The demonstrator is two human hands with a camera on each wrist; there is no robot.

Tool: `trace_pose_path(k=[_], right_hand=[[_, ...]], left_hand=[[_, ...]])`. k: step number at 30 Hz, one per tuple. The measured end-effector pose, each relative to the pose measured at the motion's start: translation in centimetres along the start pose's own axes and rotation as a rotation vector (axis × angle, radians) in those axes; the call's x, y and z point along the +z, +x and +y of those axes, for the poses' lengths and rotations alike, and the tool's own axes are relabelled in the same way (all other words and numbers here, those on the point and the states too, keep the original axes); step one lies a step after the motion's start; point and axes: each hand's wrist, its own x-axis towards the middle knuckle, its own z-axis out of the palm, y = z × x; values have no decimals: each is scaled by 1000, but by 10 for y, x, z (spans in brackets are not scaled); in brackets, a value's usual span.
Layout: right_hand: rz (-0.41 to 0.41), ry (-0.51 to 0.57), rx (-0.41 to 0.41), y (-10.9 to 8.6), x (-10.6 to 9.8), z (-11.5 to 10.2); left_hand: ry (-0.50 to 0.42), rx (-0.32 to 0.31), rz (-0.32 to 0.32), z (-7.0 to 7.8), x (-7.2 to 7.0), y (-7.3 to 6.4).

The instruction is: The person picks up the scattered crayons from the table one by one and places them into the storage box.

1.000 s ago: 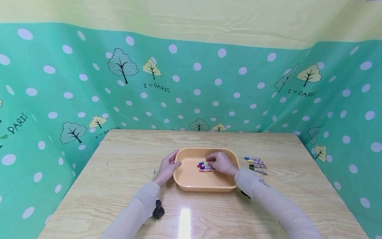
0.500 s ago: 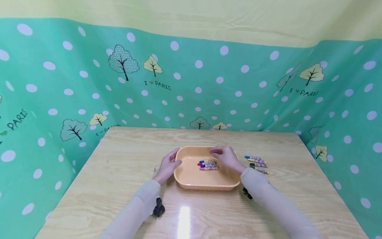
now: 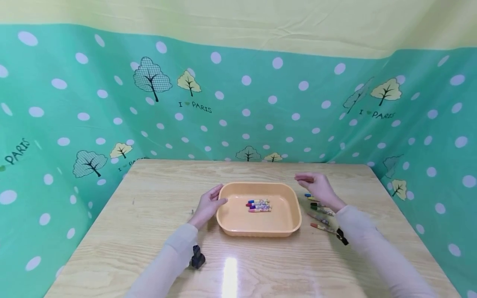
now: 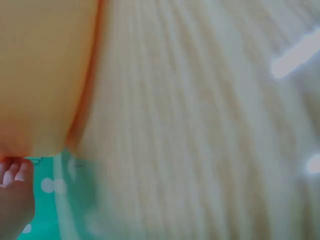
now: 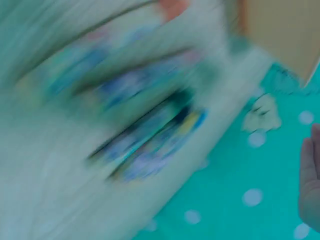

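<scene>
Fingers of right hand spread above crayons, left hand touching tray

Motion blur smears the crayons in the right wrist view.

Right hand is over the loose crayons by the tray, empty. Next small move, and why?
Probably lower the right hand and pinch one of the loose crayons on the table. It hovers open above them holding nothing, four crayons already lie in the orange tray, and the left hand rests on the tray's left rim, steadying it.
</scene>
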Motion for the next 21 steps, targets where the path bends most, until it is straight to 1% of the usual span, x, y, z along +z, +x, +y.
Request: trace_pose_path(k=[3, 6, 9, 12, 14, 19, 21], right_hand=[[-10, -23, 10, -3, -14, 17], [-22, -43, 24, -6, -22, 33], [-25, -39, 35, -6, -24, 45], [-37, -44, 46, -5, -23, 55], [-45, -48, 76, -4, -22, 62], [-51, -76, 147, -4, -22, 75], [-59, -87, 142, -5, -22, 81]], left_hand=[[17, -7, -8, 4, -1, -1], [35, -14, -26, 5, -2, -4], [35, 4, -33, 2, -4, -6], [33, 29, -23, -3, -5, -8], [24, 35, -15, -5, -5, -8], [-3, 48, -31, -6, -1, -9], [-11, 55, -34, -6, 0, -9]])
